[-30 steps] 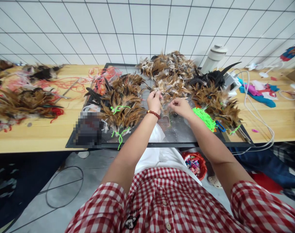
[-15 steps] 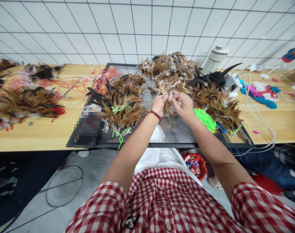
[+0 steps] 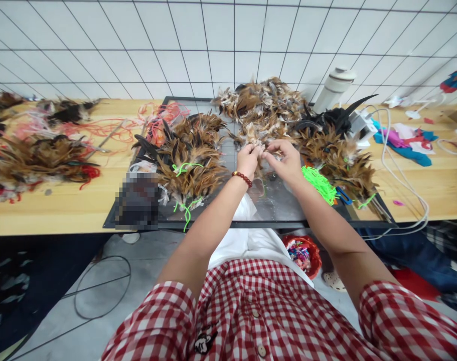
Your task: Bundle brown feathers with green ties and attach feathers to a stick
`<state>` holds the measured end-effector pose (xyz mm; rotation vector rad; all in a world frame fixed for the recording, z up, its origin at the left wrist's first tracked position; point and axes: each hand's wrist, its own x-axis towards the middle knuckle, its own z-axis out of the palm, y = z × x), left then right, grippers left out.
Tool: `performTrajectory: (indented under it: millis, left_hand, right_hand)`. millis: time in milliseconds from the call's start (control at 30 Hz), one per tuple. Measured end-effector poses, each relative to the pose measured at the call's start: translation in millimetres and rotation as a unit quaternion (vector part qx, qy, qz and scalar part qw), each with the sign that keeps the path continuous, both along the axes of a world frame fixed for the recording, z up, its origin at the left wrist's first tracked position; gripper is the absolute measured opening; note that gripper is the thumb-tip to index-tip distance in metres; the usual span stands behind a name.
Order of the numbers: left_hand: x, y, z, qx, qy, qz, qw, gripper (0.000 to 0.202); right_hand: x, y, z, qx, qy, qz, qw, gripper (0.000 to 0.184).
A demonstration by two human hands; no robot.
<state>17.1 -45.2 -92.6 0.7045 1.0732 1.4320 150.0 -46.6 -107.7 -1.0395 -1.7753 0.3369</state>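
My left hand [image 3: 248, 161], with a beaded bracelet at its wrist, is closed in a pinch on small feathers over the dark board [image 3: 281, 213]. Close against its fingertips, my right hand [image 3: 288, 161] has thumb and forefinger drawn together on the same feathers; the exact grip is too small to make out. Just beyond both hands lies a loose pile of brown and white feathers [image 3: 273, 105]. Brown feather bunches [image 3: 194, 155], some tied with green cord, lie left of my left hand. Bright green cords [image 3: 318, 184] rest beside my right forearm.
More brown feather bunches [image 3: 346, 155] and long black feathers [image 3: 333, 120] lie to the right, near a white bottle [image 3: 334, 89] and a white cable [image 3: 386, 150]. Red cords [image 3: 111, 128] and feathers [image 3: 43, 158] cover part of the left table. A red basket [image 3: 314, 260] stands below.
My right fingers have shifted slightly at the feathers, with the hand rising a little. My left hand has stayed nearly in place. The view has moved very slightly.
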Motion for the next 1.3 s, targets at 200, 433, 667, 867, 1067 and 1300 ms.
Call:
performTrajectory:
  millis: [200, 433, 667, 867, 1067, 1300]
  left_hand:
    - [1, -6, 2.6, 0.043, 0.077, -0.032, 0.996, 0.032]
    - [3, -10, 3.0, 0.018, 0.059, -0.097, 0.993, 0.032]
    - [3, -12, 4.3, 0.014, 0.051, -0.146, 0.988, 0.033]
    - [2, -12, 5.3, 0.027, 0.026, -0.169, 0.985, 0.029]
    - [-3, -14, 5.6, 0.006, -0.018, -0.257, 0.966, 0.024]
    - [-1, -16, 3.8, -0.002, -0.035, -0.282, 0.959, 0.022]
  right_hand:
    - [1, 4, 6.5, -0.167, 0.205, 0.079, 0.961, 0.051]
    - [8, 10, 0.1, -0.106, 0.165, 0.042, 0.980, 0.047]
    - [9, 8, 1.1, 0.000, 0.074, -0.019, 0.997, 0.033]
    - [13, 16, 2.4, -0.135, 0.223, 0.048, 0.964, 0.054]
    - [16, 5, 16.4, -0.300, 0.272, 0.192, 0.894, 0.064]
    - [13, 1, 20.8, -0.324, 0.286, 0.183, 0.883, 0.061]
